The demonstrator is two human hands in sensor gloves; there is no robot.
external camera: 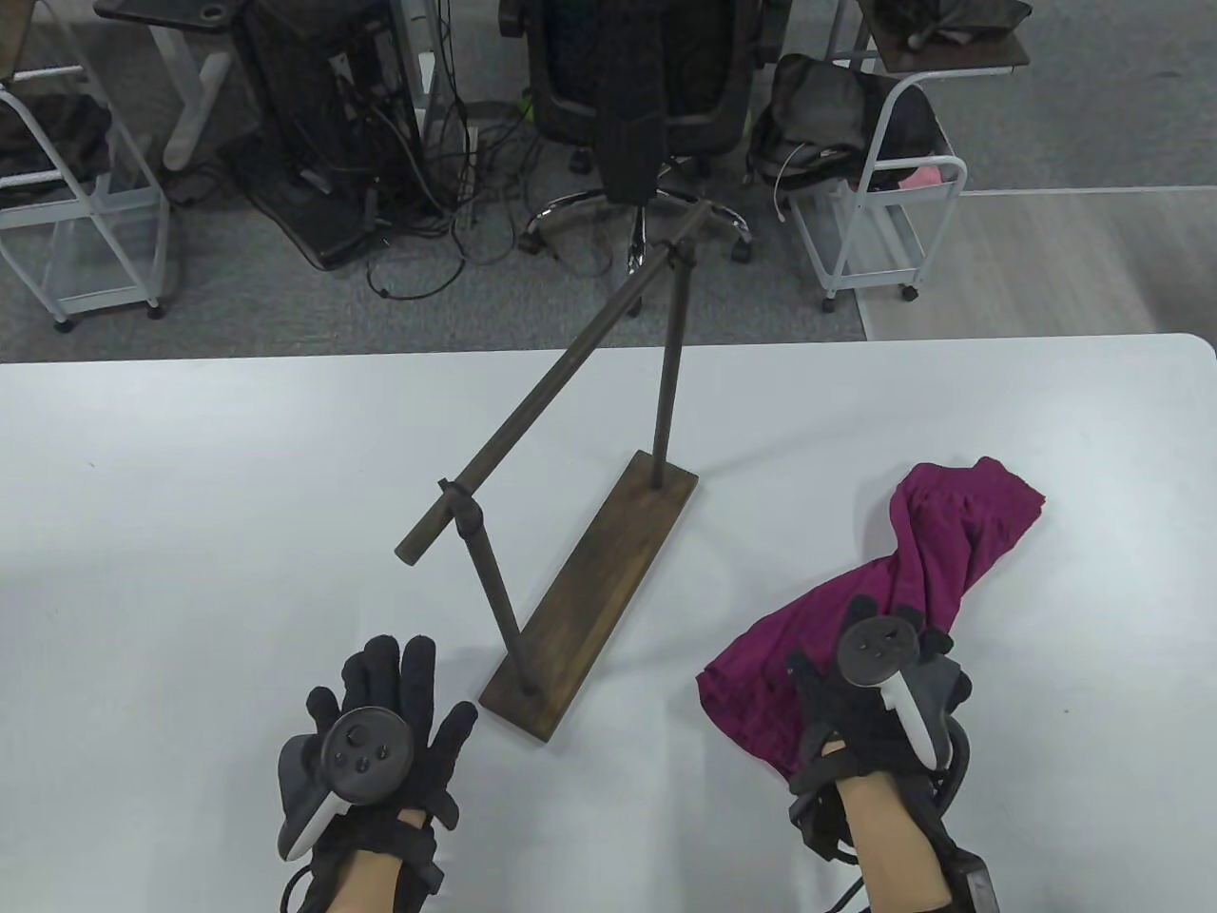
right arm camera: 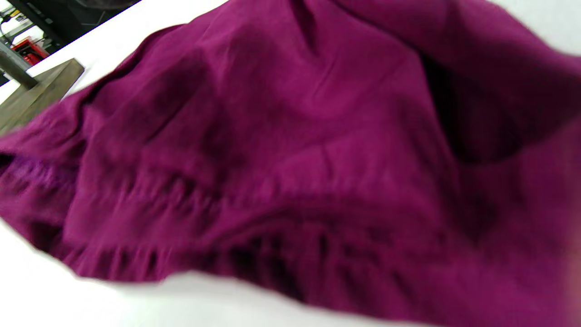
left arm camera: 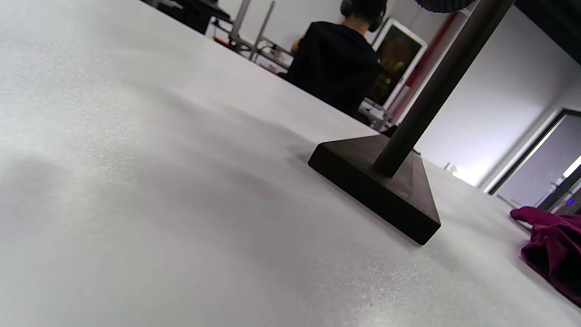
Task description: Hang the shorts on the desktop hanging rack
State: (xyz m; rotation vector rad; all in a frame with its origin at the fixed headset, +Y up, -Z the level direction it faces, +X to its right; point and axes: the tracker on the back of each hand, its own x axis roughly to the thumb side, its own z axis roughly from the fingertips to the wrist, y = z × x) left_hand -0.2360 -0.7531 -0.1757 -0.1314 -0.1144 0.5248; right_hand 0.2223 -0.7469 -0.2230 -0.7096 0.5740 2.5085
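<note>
The magenta shorts (external camera: pixel 960 533) lie bunched on the white table (external camera: pixel 190 495) at the right, with one part raised. My right hand (external camera: pixel 856 637) is on their near edge, fingers curled into the cloth, gripping it. The shorts fill the right wrist view (right arm camera: pixel 290 150), blurred. The dark wooden hanging rack (external camera: pixel 589 609) stands mid-table, and its bar (external camera: pixel 561 380) is bare. My left hand (external camera: pixel 409 685) lies flat on the table, fingers spread and empty, just left of the rack's near end. The left wrist view shows the rack base (left arm camera: pixel 390 190) and the shorts (left arm camera: pixel 553 245).
Beyond the table's far edge stand an office chair (external camera: pixel 647 86), white wire carts (external camera: pixel 894 209) and cables on the floor. In the left wrist view a person in black (left arm camera: pixel 336 63) sits in the background.
</note>
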